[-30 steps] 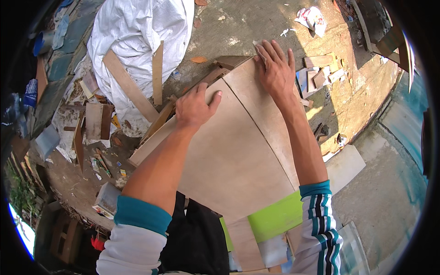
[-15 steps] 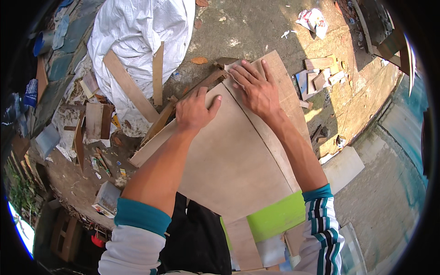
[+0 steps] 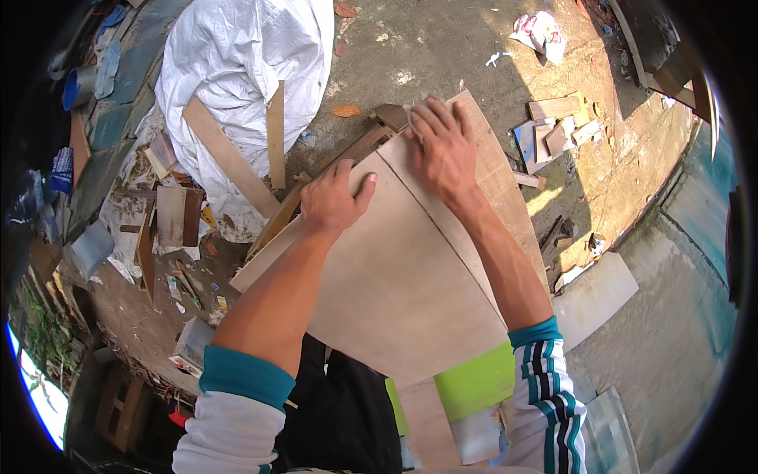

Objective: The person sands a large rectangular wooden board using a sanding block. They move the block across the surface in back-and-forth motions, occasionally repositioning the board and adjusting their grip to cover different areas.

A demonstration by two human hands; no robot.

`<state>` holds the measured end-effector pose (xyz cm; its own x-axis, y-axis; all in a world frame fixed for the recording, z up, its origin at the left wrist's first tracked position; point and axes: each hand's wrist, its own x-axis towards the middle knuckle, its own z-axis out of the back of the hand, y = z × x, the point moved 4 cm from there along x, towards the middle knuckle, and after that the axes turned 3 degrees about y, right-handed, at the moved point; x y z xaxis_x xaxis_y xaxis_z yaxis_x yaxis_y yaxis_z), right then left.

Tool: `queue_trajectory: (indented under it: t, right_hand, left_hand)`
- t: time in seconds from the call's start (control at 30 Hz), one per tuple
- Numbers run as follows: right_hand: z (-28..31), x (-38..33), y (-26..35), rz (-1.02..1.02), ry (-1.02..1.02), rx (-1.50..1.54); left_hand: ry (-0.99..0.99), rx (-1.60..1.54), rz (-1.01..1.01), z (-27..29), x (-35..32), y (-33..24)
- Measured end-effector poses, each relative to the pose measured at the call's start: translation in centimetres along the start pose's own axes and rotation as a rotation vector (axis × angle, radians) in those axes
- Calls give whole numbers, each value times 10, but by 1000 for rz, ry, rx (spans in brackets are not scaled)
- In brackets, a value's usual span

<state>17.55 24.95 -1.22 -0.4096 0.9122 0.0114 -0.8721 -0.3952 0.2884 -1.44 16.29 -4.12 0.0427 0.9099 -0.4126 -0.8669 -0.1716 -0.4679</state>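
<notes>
A large light-brown plywood board [image 3: 395, 292] lies in front of me with a corner toward my body. Along its right side runs a second plywood strip [image 3: 497, 197], with a dark narrow seam between the two. My left hand [image 3: 332, 197] grips the far left edge of the large board, fingers bent over the edge and thumb on top. At the strip's far end, my right hand [image 3: 444, 150] has its fingers curled at the edge; the fingertips are partly hidden and slightly blurred. Beneath the boards' far edge shows a wooden bar [image 3: 355, 150].
A white sheet [image 3: 245, 55] with two wood slats lies at far left. Wood offcuts [image 3: 553, 134] are piled at right, beyond a pale flat panel [image 3: 596, 296]. A green panel [image 3: 478, 379] and a wood slat [image 3: 430, 423] lie near me.
My right hand has gone from lying flatter on the strip to curled fingers at its far end. My left hand keeps its hold on the board's edge. The view has shifted slightly.
</notes>
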Motion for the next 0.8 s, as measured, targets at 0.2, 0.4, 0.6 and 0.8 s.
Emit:
queue_trajectory:
  t: [0.2,0.4,0.6,0.8]
  right_hand:
    - [16,24,-53,-150,-49,-100]
    - [-5,-3,11,239,108,57]
    - [-8,-14,23,117,57,70]
    - [15,19,-39,6,25,-115]
  left_hand:
    - [-46,17,-20,0,-2,2]
    - [-60,27,-30,-1,-2,4]
    - [-29,18,-37,-1,0,1]
    - [-62,20,-37,-1,-1,4]
